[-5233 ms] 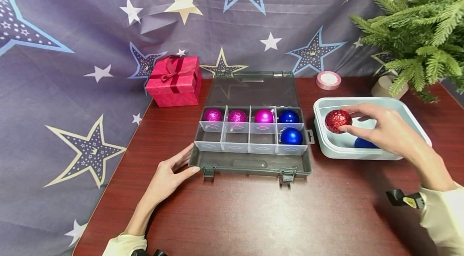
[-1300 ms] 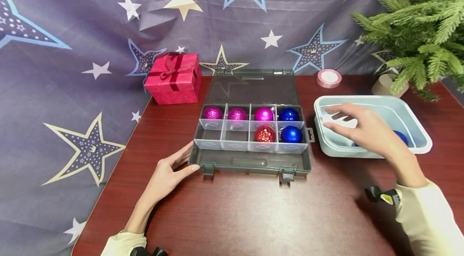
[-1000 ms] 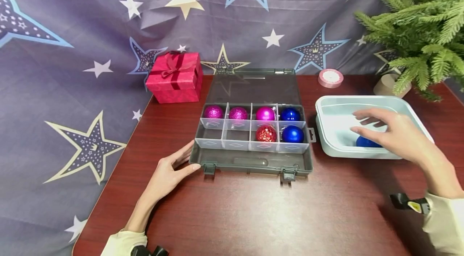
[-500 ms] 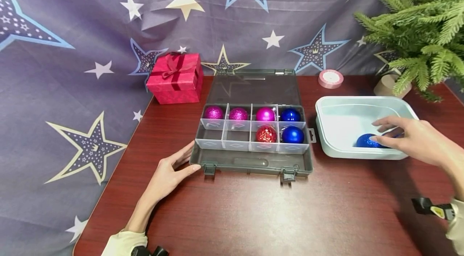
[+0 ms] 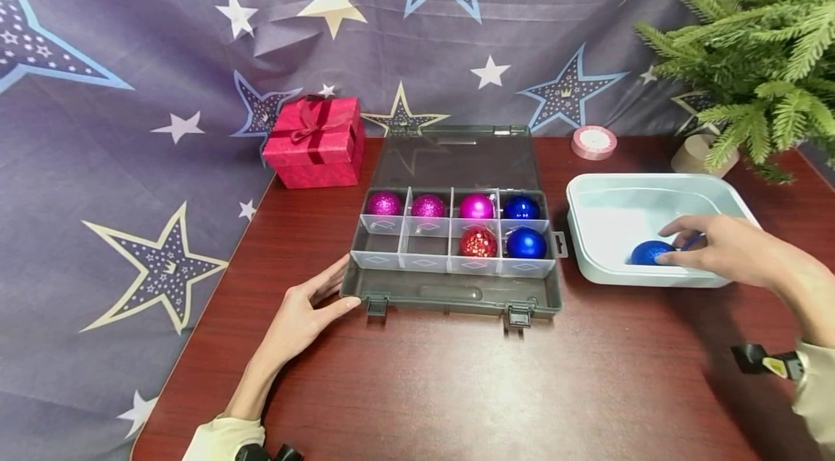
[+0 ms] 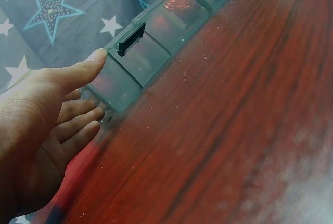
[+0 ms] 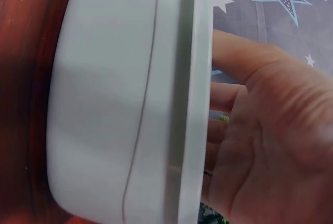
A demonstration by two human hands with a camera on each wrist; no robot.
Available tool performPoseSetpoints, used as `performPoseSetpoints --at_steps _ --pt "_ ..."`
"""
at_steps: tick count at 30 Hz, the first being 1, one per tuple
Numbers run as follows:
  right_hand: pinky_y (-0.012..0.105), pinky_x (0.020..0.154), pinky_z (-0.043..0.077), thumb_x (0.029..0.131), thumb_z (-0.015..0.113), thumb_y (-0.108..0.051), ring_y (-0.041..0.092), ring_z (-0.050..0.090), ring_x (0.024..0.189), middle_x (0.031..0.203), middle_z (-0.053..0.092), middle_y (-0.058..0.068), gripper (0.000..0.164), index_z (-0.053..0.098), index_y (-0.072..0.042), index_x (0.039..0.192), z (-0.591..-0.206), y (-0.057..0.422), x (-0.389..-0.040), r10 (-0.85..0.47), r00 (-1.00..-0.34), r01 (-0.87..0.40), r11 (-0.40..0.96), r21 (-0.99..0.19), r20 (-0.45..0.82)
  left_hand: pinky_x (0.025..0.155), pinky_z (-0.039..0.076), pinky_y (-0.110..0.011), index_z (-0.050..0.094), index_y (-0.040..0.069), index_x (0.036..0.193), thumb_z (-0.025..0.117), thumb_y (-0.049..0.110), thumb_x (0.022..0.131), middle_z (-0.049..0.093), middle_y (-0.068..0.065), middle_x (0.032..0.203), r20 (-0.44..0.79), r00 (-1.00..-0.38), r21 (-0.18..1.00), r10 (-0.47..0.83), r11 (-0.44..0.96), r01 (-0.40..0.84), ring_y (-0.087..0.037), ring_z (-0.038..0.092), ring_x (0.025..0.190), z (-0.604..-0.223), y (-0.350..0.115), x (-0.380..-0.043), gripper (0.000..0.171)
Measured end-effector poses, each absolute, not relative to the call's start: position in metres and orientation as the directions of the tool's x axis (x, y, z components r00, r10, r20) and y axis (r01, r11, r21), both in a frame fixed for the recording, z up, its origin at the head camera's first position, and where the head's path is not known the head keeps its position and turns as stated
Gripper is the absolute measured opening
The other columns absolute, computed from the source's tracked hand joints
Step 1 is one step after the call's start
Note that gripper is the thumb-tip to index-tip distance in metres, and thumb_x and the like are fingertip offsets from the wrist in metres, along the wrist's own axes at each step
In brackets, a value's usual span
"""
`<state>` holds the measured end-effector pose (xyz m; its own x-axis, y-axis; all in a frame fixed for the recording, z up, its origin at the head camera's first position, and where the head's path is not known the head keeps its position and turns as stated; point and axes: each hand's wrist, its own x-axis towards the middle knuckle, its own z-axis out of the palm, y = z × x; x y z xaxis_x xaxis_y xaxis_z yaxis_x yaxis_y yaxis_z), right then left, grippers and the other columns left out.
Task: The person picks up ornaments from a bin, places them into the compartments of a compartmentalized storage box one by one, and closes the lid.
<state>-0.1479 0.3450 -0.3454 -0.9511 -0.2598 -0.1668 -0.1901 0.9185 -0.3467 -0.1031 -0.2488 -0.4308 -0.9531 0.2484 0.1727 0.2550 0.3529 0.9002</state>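
My left hand [image 5: 301, 320] rests at the front left corner of a dark see-through compartment box [image 5: 450, 292], thumb on the edge, fingers loosely extended along the side. Glittery pink balls, a smooth pink ball [image 5: 477, 206], two blue balls [image 5: 525, 243] and a red Christmas ball [image 5: 478, 242] lie in the box's cells. My right hand [image 5: 730, 251] reaches inside a pale blue tub [image 5: 600, 274], its thumb and fingers curled round a blue Christmas ball [image 5: 693, 242], which they mostly cover. Against the fingertips lies a glittery blue ball [image 5: 651, 253]. The tub wall hides both in the right wrist view.
A red gift box [image 5: 316, 146] stands at the back left. Behind the tub are a pink ribbon roll [image 5: 593, 143] and a small fir tree [image 5: 770, 62] on a wooden base. The compartment box's lid [image 5: 457, 160] lies open toward the star-patterned cloth.
The red ball went from my right hand into a front cell of the box. That hand returned to the tub and closed among the blue balls, the glittery one shifting left. My left hand stayed.
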Motion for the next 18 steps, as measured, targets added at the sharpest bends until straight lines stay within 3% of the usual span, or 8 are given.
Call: performPoseSetpoints --at_steps 12,18 --pt "0.045 0.078 0.054 0.088 0.084 -0.026 0.026 0.067 0.09 0.096 0.072 0.005 0.04 0.073 0.001 0.114 -0.349 0.336 -0.152 -0.346 -0.93 -0.28 0.887 -0.368 -0.126 0.103 0.05 -0.023 0.054 0.017 0.152 0.082 0.01 0.091 0.064 -0.009 0.14 0.174 -0.952 0.904 0.25 0.342 0.255 -0.025 0.062 0.127 -0.429 -0.249 -0.103 0.068" --pt "0.044 0.079 0.053 0.09 0.083 -0.028 0.03 0.069 0.096 0.109 0.073 0.017 0.044 0.071 0.0 0.121 -0.35 0.334 -0.148 -0.327 -0.944 -0.284 0.879 -0.382 -0.049 0.103 0.05 -0.023 0.055 0.018 0.152 0.082 0.011 0.091 0.064 -0.009 0.139 0.176 -0.952 0.901 0.25 0.349 0.258 -0.024 0.062 0.127 -0.429 -0.249 -0.102 0.068"
